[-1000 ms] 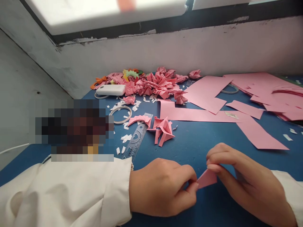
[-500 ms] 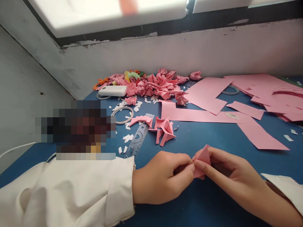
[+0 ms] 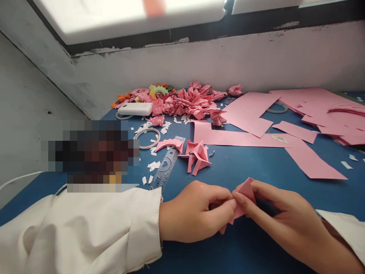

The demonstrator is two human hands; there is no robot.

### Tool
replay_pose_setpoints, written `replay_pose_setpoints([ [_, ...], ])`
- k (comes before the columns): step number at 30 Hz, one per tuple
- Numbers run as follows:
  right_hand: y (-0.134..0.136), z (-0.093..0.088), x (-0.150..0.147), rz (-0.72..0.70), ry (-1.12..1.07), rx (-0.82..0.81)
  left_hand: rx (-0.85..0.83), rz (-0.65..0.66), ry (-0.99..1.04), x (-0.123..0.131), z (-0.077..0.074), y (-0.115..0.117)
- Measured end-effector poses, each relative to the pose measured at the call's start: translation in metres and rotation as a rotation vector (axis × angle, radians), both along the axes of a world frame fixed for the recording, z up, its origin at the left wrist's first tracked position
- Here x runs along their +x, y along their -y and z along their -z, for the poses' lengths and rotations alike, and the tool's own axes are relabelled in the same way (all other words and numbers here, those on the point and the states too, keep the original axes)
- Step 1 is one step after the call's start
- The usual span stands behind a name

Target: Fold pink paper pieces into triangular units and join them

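A small folded piece of pink paper (image 3: 245, 192) is pinched between both hands above the blue table. My left hand (image 3: 196, 213) grips its left edge with thumb and forefinger. On the other side, my right hand (image 3: 285, 213) holds it with the thumb in front and fingers behind. A pointed corner sticks up between the hands, and a lower tip shows beneath the left fingertips. Beyond my left hand lie folded pink pieces (image 3: 199, 156), beside a clear ruler (image 3: 165, 167).
A heap of folded pink paper (image 3: 194, 101) lies along the wall, with a white device (image 3: 135, 109) at its left. Tape (image 3: 147, 138) and white scraps lie nearer. Pink sheets (image 3: 319, 106) cover the back right. A pixelated area (image 3: 97, 156) hides the left.
The pink paper has tilted between my fingers, its lower tip now further left. My left fingers have shifted slightly, with one fingertip now showing below.
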State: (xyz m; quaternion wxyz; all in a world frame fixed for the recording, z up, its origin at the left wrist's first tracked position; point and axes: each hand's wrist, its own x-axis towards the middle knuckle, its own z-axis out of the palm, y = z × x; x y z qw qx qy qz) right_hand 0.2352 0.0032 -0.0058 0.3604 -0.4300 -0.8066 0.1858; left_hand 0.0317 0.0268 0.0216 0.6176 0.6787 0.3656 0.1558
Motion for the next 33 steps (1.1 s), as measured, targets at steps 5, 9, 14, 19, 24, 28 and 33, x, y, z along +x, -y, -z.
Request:
replay_pose_setpoints([
  [5,-0.001,0.004,0.005,-0.084,0.083,0.258,-0.087,-0.016,0.063,0.002,0.003,0.0],
  [9,-0.007,0.005,0.005,-0.197,0.185,0.459,-0.145,-0.045,0.123,0.003,0.003,-0.003],
  [14,-0.007,0.009,0.007,-0.211,0.252,0.497,-0.117,-0.023,0.125,0.0,-0.001,-0.005],
  [19,0.0,0.007,0.01,-0.173,0.182,0.307,-0.061,-0.015,0.069,0.0,0.003,-0.002],
  [24,0.003,-0.001,0.006,-0.113,0.011,-0.146,0.038,-0.025,-0.011,0.001,0.005,-0.001],
  [28,0.0,-0.004,0.003,-0.086,-0.076,-0.335,0.074,-0.047,-0.027,0.0,0.004,0.0],
  [33,-0.003,-0.007,0.005,-0.079,-0.168,-0.425,0.079,-0.031,-0.007,0.0,0.003,-0.002],
])
